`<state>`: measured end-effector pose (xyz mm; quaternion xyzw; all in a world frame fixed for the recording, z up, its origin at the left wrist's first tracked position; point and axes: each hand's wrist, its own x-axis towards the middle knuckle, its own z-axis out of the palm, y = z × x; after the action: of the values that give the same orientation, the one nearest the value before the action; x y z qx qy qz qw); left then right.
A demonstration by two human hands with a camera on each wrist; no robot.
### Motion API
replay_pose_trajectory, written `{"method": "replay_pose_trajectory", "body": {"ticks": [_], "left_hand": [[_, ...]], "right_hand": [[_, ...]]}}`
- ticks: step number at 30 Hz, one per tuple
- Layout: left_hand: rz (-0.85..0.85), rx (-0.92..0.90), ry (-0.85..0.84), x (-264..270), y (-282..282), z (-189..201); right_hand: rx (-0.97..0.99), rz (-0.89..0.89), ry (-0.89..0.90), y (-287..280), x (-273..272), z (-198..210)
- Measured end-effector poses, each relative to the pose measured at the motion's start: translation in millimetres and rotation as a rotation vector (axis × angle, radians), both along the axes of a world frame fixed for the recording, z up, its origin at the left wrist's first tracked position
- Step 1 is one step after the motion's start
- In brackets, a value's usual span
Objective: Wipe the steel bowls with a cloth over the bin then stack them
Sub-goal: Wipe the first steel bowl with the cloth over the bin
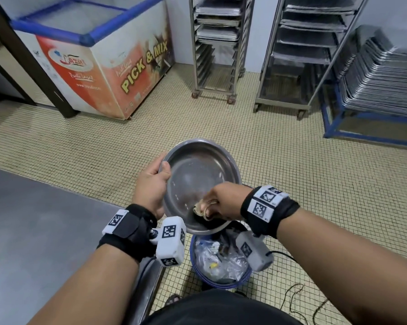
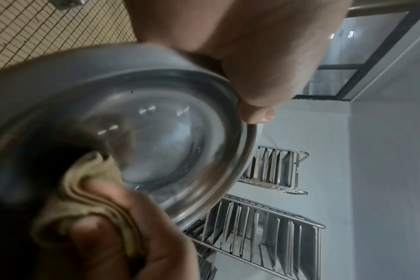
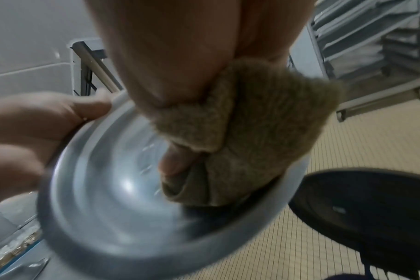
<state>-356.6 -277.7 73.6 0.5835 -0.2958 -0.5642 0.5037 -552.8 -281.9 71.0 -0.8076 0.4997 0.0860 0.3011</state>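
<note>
Head view, read from left to right: a grey steel counter [image 1: 45,207] fills the lower left, and just right of its edge the left hand [image 1: 151,184] grips the rim of a steel bowl [image 1: 193,174] at the bowl's left side, thumb hooked over the lip and fingers behind. The bowl sits at frame centre, tilted so its open face turns toward the camera and its low edge hangs above the blue bin [image 1: 221,281], lined with clear plastic, at lower centre. Right of the left hand, the right hand [image 1: 225,200] curls round a bunched tan cloth [image 1: 201,207] and presses it against the inner wall at the bowl's lower right, close to the rim. Seen from the right wrist, the cloth [image 3: 252,132] covers the right part of the interior, while the left part looks bare. Judged from this, the next sweep should carry the cloth up and leftward, toward the holding thumb. No second bowl or stack shows anywhere.
</note>
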Motion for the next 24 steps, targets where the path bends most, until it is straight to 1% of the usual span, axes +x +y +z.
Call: {"method": "replay_pose_trajectory", "body": {"ticks": [1,3,5,7,8,9,11,12,13,15,16,18,19,20,22,24], "left_hand": [[0.005,-0.001,0.000,-1,-1,0],[0.022,-0.015,-0.001,-2,-3,0],[0.014,-0.023,-0.009,-5,-4,2],[-0.032,-0.046,-0.009,-11,-3,3],[-0.060,-0.066,-0.001,-15,-3,4],[-0.084,-0.084,0.000,-18,-3,5],[-0.095,-0.101,-0.010,-21,-4,8],[-0.081,-0.107,-0.016,-20,-5,9],[-0.062,-0.114,-0.020,-17,-5,9],[-0.026,-0.118,-0.009,-11,-5,10],[-0.010,-0.116,-0.003,-8,-5,10],[0.012,-0.129,-0.015,-10,-4,12],[0.022,-0.144,-0.030,-12,-3,13],[0.026,-0.165,-0.051,-15,-3,15],[0.028,-0.205,-0.107,-19,-4,15],[0.053,-0.208,-0.114,-20,-3,15]], "right_hand": [[-0.027,-0.004,0.033,-4,-5,3],[-0.137,-0.009,0.024,-13,-12,12],[-0.321,0.047,-0.024,-22,-14,24],[-0.479,0.121,-0.080,-30,-10,34],[-0.516,0.148,-0.068,-35,-9,36],[-0.520,0.164,-0.017,-39,-8,35],[-0.473,0.144,0.095,-44,-9,29],[-0.447,0.105,0.096,-43,-11,23],[-0.424,0.046,0.058,-40,-14,18],[-0.377,-0.109,-0.094,-31,-17,5],[-0.323,-0.197,-0.192,-24,-16,-2],[-0.169,-0.359,-0.377,-9,-7,-16],[-0.093,-0.413,-0.449,-3,-1,-22],[-0.039,-0.434,-0.504,2,7,-28],[0.036,-0.411,-0.568,9,21,-36],[0.061,-0.314,-0.543,11,27,-35]]}}
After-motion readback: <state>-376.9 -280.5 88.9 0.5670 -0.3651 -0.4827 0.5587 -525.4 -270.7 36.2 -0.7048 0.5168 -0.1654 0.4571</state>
